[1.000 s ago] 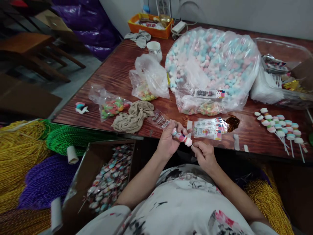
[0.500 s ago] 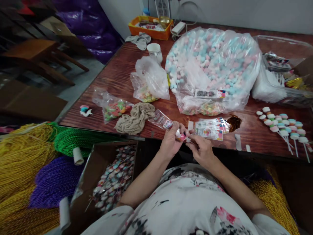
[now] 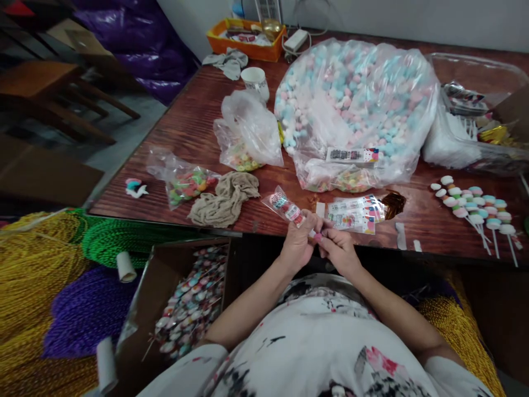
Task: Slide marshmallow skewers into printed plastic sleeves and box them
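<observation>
My left hand (image 3: 298, 242) and my right hand (image 3: 338, 249) meet at the near edge of the brown wooden table (image 3: 182, 129). Between them they pinch a candy skewer inside a clear printed sleeve (image 3: 285, 205); the sleeve sticks up and left from my left fingers. A pink bit of candy shows where the fingertips touch. Right behind the hands lies a small stack of printed sleeves (image 3: 353, 212). Both hands are closed round the skewer.
A big clear bag of pastel marshmallows (image 3: 355, 99) fills the table's middle. Finished skewers (image 3: 475, 207) lie at the right. Small candy bags (image 3: 185, 179), a beige cloth (image 3: 225, 198) and a cup (image 3: 255, 82) are left. A box of wrapped skewers (image 3: 190, 298) and coloured cord spools (image 3: 61, 275) sit below.
The candy skewer has slid further into the sleeve, which now stands up and left of my left hand. My hands have drawn together until their fingertips touch.
</observation>
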